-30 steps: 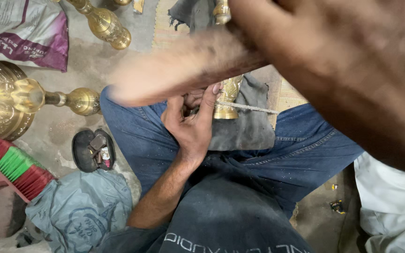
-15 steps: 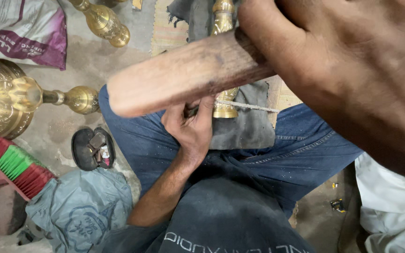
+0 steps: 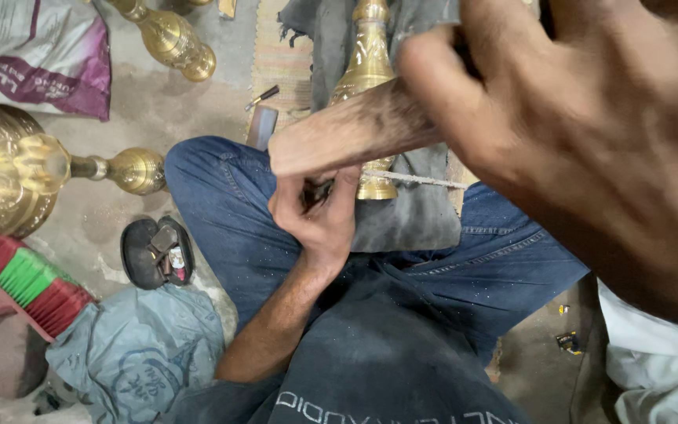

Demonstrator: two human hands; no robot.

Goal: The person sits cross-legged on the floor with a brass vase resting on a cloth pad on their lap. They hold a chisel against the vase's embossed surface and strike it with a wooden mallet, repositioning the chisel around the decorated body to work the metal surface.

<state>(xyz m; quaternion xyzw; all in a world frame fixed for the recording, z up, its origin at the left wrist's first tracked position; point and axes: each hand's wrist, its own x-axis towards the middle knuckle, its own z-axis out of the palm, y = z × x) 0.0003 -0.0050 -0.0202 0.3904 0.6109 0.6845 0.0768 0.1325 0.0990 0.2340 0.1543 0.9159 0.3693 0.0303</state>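
Note:
I sit cross-legged on the floor in blue jeans. My right hand (image 3: pixel 590 133) is close to the camera and blurred, its fingers wrapped around a thick wooden handle (image 3: pixel 347 133) that points left. Below it my left hand (image 3: pixel 319 216) is closed on a small dark tool (image 3: pixel 317 191) held beside the base of an engraved brass vase (image 3: pixel 369 71). The vase lies on a grey cloth (image 3: pixel 410 212) over my lap. A thin pale rod (image 3: pixel 421 179) crosses the vase's base.
A large brass vessel (image 3: pixel 1 169) with a knobbed stem lies at the left, another brass piece (image 3: pixel 170 39) at the top. A black sandal (image 3: pixel 154 251), a red and green brush (image 3: pixel 29 286), a grey cloth bag (image 3: pixel 131 353) and a purple sack (image 3: pixel 37 51) surround my knee.
The wooden handle in my right hand has swung to the right and upward, uncovering more of my left hand. My left hand stays by the vase's base.

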